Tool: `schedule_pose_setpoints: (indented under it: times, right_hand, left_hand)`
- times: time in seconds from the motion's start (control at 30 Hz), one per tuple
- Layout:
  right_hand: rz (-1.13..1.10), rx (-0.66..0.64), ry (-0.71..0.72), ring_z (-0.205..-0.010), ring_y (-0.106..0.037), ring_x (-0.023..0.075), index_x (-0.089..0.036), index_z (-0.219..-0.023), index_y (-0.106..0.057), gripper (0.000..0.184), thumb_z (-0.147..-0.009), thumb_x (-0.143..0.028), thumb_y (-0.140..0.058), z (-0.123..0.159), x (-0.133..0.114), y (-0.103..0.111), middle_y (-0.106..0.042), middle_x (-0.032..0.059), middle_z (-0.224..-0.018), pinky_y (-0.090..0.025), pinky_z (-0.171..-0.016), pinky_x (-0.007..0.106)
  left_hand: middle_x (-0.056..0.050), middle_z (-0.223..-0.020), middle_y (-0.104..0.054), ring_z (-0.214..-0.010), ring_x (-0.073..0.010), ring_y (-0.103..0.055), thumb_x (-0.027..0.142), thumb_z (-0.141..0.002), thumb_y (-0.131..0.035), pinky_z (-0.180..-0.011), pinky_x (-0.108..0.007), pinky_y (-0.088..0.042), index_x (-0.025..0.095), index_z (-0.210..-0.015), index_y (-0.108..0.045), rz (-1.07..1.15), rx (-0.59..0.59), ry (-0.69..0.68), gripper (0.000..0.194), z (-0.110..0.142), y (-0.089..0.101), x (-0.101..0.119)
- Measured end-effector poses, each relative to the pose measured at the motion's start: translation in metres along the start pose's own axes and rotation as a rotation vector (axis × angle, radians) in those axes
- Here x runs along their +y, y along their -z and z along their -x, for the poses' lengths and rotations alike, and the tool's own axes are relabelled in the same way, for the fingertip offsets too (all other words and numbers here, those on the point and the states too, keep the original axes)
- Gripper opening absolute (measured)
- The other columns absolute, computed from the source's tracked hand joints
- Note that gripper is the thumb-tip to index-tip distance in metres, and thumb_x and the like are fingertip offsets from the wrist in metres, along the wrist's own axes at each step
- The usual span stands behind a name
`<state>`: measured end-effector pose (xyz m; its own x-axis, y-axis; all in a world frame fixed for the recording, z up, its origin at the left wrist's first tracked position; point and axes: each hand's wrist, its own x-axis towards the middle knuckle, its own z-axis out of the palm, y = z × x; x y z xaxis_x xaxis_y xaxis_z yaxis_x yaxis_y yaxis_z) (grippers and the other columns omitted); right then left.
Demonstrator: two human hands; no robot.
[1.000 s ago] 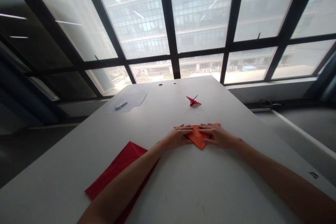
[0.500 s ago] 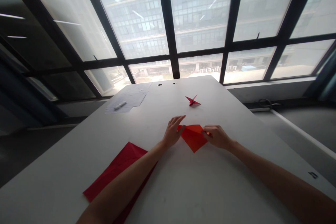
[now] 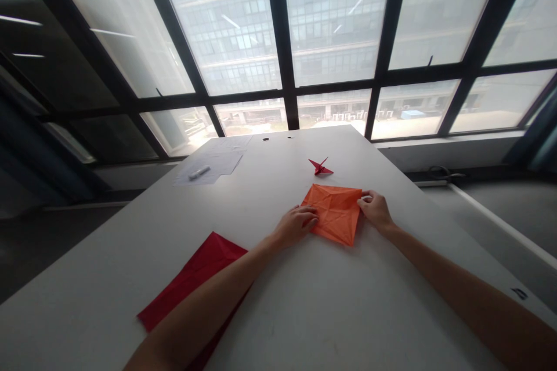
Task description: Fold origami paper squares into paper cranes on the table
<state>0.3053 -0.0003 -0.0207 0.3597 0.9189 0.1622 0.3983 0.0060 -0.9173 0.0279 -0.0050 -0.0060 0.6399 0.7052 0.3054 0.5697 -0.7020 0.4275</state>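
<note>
A creased sheet of orange origami paper (image 3: 334, 214) lies opened out on the white table (image 3: 287, 307). My left hand (image 3: 296, 225) rests on its left edge with the fingers stretched out over the paper. At the right corner, my right hand (image 3: 375, 207) pinches the paper between thumb and fingers. A folded red paper crane (image 3: 321, 167) stands just beyond the orange sheet. Red paper (image 3: 195, 278) lies to the left, partly covered by my left forearm.
White paper sheets (image 3: 226, 162) with a pale tube-shaped object (image 3: 199, 173) on them lie at the far left of the table. Two small holes are near the far edge. A small dark mark (image 3: 519, 293) sits by the right edge. Windows rise behind.
The orange paper has gone from a folded triangle to an opened-out square. My right hand has moved from lying flat to pinching its right corner; my left hand has shifted slightly.
</note>
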Motion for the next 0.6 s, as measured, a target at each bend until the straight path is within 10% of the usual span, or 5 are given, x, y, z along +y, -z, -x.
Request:
schedule_pose_setpoints:
  times: [0.2,0.33,0.6]
  right_hand:
    - [0.59,0.021,0.626,-0.124,-0.048,0.0287,-0.022,-0.119,-0.063,0.036,-0.084,-0.018,-0.054,0.013,-0.007,0.002,-0.055,0.0116,-0.133,-0.041,-0.102,0.043]
    - [0.63,-0.202,0.607,-0.108,-0.056,0.0238,-0.021,-0.099,-0.07,0.018,-0.09,-0.026,-0.055,0.015,-0.007,-0.001,-0.065,0.0089,-0.115,-0.044,-0.095,0.034]
    - [0.695,-0.183,0.48,-0.104,-0.056,0.0248,-0.02,-0.105,-0.067,0.019,-0.089,-0.027,-0.059,0.019,-0.007,-0.005,-0.066,0.009,-0.107,-0.043,-0.089,0.033]
  left_hand:
    - [-0.005,-0.12,-0.068,-0.112,-0.0222,-0.061,0.024,-0.088,-0.055,-0.1,-0.034,-0.045,0.023,-0.098,-0.073,0.108,0.051,0.019,0.021,0.0,0.004,-0.003]
    - [-0.005,-0.109,-0.07,-0.102,-0.0209,-0.064,0.019,-0.086,-0.052,-0.094,-0.033,-0.048,0.021,-0.093,-0.072,0.145,0.083,0.072,0.021,-0.001,0.007,0.0]
    - [-0.007,-0.119,-0.065,-0.111,-0.0242,-0.058,0.022,-0.083,-0.06,-0.1,-0.038,-0.043,0.023,-0.104,-0.068,-0.1,0.215,0.258,0.023,0.0,0.002,-0.014]
